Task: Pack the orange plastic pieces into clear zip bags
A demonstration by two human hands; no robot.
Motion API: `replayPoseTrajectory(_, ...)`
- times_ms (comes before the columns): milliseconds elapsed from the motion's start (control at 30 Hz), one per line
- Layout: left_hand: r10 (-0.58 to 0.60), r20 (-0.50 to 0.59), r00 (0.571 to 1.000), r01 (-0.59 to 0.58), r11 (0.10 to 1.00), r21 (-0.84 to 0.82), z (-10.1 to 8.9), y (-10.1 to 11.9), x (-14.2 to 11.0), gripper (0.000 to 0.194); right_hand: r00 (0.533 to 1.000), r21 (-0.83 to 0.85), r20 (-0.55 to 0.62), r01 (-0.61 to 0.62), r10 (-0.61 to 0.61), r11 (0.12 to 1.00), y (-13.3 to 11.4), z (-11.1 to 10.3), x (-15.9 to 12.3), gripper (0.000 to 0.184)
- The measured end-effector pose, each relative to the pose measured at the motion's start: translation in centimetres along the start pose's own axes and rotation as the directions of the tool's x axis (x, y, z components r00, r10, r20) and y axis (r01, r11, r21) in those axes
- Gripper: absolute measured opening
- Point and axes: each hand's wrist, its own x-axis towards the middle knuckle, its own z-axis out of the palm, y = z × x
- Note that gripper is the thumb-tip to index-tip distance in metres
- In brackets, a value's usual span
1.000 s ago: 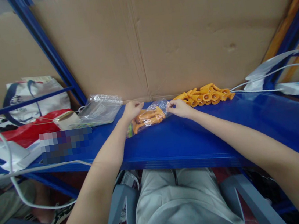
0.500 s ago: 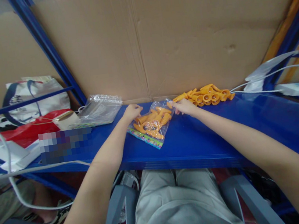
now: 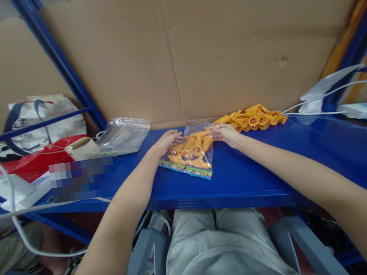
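A clear plastic bag (image 3: 191, 169) with a colourful printed strip along its near edge lies on the blue shelf. Several orange plastic horn-like pieces (image 3: 188, 148) with flared ends are inside it. My left hand (image 3: 169, 141) rests at the bag's far left edge, fingers stretched out and lightly apart. At the far right side, my right hand (image 3: 227, 135) has its fingers closed on the bag's edge. An orange tip shows beside those fingertips; whether they also grip it is unclear. Behind my right hand sits a pile of similar orange pieces (image 3: 259, 117).
A stack of clear bags (image 3: 123, 134) lies to the left, near a red bag (image 3: 43, 159), a small box (image 3: 82, 149) and white cables (image 3: 14, 225). A cardboard sheet (image 3: 226, 49) stands behind the blue shelf (image 3: 260, 176). Another person's leg shows at lower left.
The bag has turned slightly, its near edge shifting right, and the orange pieces inside lie differently. My left hand has moved a little right with its fingers straighter; my right hand has shifted slightly.
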Motion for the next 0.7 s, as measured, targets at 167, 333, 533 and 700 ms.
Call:
replayPoseTrajectory(167,-0.009,-0.048,0.999,0.007,1.0,-0.028,0.0,-0.2,0.5,0.014,0.997,0.019,0.07,-0.032,0.03,0.999,-0.3,-0.2,-0.3,0.03)
replayPoseTrajectory(333,-0.003,0.014,1.0,0.005,0.993,-0.12,0.0,-0.4,0.8,0.01,0.995,0.041,0.097,-0.044,0.04,0.998,-0.5,-0.2,-0.6,0.031)
replayPoseTrajectory(533,0.021,0.063,0.998,-0.016,0.996,-0.084,-0.5,-0.6,1.3,0.013,0.993,0.049,0.093,-0.075,0.07,0.996,-0.2,-0.4,-0.3,0.027)
replayPoseTrajectory(700,0.056,0.068,0.996,-0.065,0.989,0.133,0.0,-0.6,1.2,0.016,0.991,0.062,0.097,-0.098,0.092,0.993,0.0,-0.4,-0.1,0.026)
